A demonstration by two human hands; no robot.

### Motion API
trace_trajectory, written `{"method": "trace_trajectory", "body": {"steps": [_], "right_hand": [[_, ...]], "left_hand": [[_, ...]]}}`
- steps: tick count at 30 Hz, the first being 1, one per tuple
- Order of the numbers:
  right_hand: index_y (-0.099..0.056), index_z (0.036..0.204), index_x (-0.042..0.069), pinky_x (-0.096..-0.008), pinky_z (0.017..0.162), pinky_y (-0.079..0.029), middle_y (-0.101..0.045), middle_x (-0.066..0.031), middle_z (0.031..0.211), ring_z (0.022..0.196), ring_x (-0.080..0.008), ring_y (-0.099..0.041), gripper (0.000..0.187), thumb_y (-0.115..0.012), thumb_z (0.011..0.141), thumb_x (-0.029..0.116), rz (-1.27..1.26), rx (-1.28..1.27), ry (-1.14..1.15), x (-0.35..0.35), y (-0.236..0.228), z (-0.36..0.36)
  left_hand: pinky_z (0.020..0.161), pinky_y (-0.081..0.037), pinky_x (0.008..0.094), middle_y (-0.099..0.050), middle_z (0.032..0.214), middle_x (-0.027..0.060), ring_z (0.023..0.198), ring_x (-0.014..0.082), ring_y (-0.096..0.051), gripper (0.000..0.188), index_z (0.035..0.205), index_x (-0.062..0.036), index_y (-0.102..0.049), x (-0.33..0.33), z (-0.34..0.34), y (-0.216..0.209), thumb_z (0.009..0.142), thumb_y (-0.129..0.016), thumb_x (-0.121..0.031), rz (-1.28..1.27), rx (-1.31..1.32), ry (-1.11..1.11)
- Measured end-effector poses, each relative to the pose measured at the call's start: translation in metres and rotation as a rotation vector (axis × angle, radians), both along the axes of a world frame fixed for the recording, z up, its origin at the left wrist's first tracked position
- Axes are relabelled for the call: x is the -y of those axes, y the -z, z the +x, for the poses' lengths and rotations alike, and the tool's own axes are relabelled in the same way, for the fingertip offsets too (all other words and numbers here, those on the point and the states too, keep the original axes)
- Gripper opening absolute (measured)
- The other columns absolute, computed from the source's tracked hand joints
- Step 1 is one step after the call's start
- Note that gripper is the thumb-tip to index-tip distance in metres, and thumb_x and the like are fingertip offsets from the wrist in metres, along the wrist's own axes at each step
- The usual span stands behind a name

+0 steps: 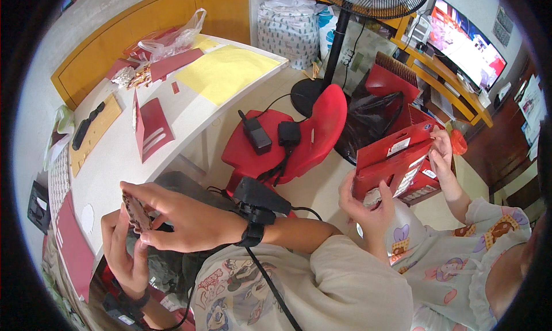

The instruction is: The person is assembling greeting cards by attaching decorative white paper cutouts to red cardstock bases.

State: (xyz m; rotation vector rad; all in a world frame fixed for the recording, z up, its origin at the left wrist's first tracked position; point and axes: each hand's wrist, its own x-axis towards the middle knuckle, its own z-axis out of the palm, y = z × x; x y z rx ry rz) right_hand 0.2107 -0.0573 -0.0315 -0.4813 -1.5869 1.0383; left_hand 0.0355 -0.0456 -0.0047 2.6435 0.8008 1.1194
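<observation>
Over the table's near edge, my left hand (125, 253) and my right hand (187, 216) both pinch a small dark brown and whitish patterned piece (137, 213), seen nearly edge-on. Its exact kind I cannot make out. My right fingers hold it from above and the side, my left fingers from below. A red folded card (152, 130) with pale strips stands half-open on the white table (190, 127) beyond my hands. Just under my hands, a white scalloped paper piece (87, 218) lies beside a dark red sheet (75, 247).
Another person's hands (368, 210) hold red card packets (394, 153) at the right. A red chair (322, 124) carries black electronic boxes (257, 137). Beyond stands a fan (339, 49). On the table lie yellow paper (227, 72), a plastic bag (178, 41) and a wooden board (95, 133).
</observation>
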Motion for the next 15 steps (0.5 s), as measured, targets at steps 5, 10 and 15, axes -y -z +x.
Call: {"method": "trace_trajectory", "body": {"steps": [5, 10, 15], "right_hand": [[-0.018, 0.132, -0.004, -0.03, 0.075, -0.049, -0.031, -0.0206, 0.127, 0.102, -0.0262, -0.047, 0.069, -0.056, 0.076, 0.013, 0.012, -0.008, 0.004, 0.0023, 0.001, -0.0004], [-0.017, 0.132, -0.004, -0.031, 0.078, -0.048, -0.03, -0.0204, 0.127, 0.104, -0.027, -0.046, 0.069, -0.056, 0.077, 0.013, 0.034, -0.004, 0.024, 0.0, 0.0014, -0.0014], [-0.016, 0.133, -0.002, -0.0318, 0.081, -0.047, -0.027, -0.0198, 0.129, 0.108, -0.0283, -0.044, 0.069, -0.055, 0.077, 0.013, 0.052, -0.028, 0.006, -0.0012, 0.0047, -0.0038]], "left_hand": [[0.074, -0.039, 0.0337, -0.049, 0.094, 0.0161, 0.084, 0.0265, -0.049, 0.044, 0.119, 0.0009, -0.046, 0.0024, 0.0009, 0.0011, 0.081, -0.052, -0.022, 0.0, 0.013, 0.005], [0.073, -0.039, 0.0336, -0.05, 0.094, 0.0162, 0.084, 0.0262, -0.049, 0.041, 0.117, 0.0017, -0.047, -0.0009, 0.0004, 0.0038, 0.081, -0.051, -0.019, -0.006, 0.034, 0.0], [0.072, -0.039, 0.0336, -0.05, 0.095, 0.0168, 0.084, 0.026, -0.049, 0.045, 0.115, 0.0016, -0.048, -0.0016, 0.0011, 0.0056, 0.079, -0.055, -0.024, 0.026, 0.099, 0.005]]}}
